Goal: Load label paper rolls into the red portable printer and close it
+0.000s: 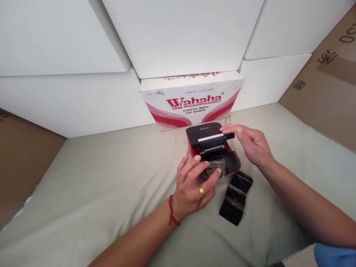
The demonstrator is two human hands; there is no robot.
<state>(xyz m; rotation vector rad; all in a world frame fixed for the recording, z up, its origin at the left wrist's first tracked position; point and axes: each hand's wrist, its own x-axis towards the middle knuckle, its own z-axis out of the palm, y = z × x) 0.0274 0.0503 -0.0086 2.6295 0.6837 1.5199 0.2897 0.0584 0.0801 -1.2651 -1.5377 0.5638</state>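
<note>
A small black-and-red device (204,133) rests on the cloth, its middle section open. A roller and a silver-edged bar (211,138) show inside. My left hand (196,181), wearing a gold ring and a red string bracelet, lies over the front with fingers spread. Its fingertips touch the front part, where clear, shiny film (218,163) lies. At the device's right side, the outstretched fingers of my right hand (251,142) rest against a black flap-like part. Just in front of the device lies a creased black strip (235,200) with clear film on it.
Behind the device stands a red-and-white Wahaha water carton (194,104). White boxes (183,33) are stacked behind it. Brown cardboard (328,81) rises on the right, and another brown cardboard panel (25,163) on the left. Pale green, wrinkled cloth (111,178) covers the surface.
</note>
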